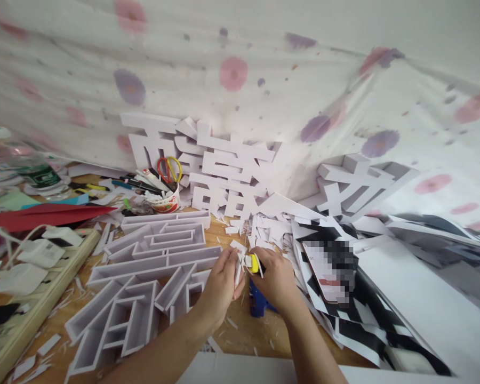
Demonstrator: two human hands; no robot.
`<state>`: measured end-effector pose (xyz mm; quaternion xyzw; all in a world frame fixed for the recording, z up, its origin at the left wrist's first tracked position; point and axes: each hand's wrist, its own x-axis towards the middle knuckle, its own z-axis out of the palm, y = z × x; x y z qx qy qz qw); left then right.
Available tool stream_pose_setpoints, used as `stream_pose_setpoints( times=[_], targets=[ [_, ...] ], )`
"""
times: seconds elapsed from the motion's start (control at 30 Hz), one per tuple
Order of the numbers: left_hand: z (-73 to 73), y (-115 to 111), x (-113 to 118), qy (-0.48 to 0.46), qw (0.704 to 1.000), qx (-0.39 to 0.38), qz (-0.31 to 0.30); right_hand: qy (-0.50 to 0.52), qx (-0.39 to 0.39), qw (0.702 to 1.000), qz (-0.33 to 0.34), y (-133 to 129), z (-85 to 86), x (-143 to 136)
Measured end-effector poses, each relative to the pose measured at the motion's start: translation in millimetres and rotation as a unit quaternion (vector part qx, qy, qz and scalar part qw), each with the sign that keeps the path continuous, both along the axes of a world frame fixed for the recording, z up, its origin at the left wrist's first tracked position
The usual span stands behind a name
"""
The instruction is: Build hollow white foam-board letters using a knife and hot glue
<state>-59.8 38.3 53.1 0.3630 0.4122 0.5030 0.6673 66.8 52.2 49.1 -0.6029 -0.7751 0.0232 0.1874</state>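
Note:
My left hand (223,280) is closed on a small white foam-board piece (238,266), held upright over the table. Close beside it, my right hand (276,274) grips a small yellow tool (254,263) with a dark edge; its kind is mostly hidden by the fingers. The two hands nearly meet at the piece. Below the right hand sits a blue glue gun (258,301), partly covered by that hand. Left of my hands lies a large white hollow character (124,298) built of foam-board strips, its open side up.
Finished white characters (232,160) lean against the flowered curtain, with another (356,184) at right. A cup of scissors and pens (166,200) stands behind. A power strip (74,266) lies left; a phone (324,272) rests on black-and-white sheets right. Scraps (272,229) litter the table.

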Motion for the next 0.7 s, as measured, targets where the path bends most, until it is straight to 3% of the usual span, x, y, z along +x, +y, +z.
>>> stream_pose_setpoints(
  times=[0.3, 0.53, 0.7],
  targets=[
    [-2.1, 1, -1, -0.005, 1.000, 0.002, -0.010, -0.006, 0.006, 1.000, -0.011, 0, 1.3, 0],
    [-3.1, -5, 2, -0.002, 0.999, 0.028, -0.028, 0.004, 0.014, 0.997, -0.073, 2, 5.1, 12],
    [-0.8, 0, -3, -0.022, 0.999, 0.022, -0.008, 0.039, -0.002, 0.998, -0.053, -1, 7.1, 8]
  ],
)
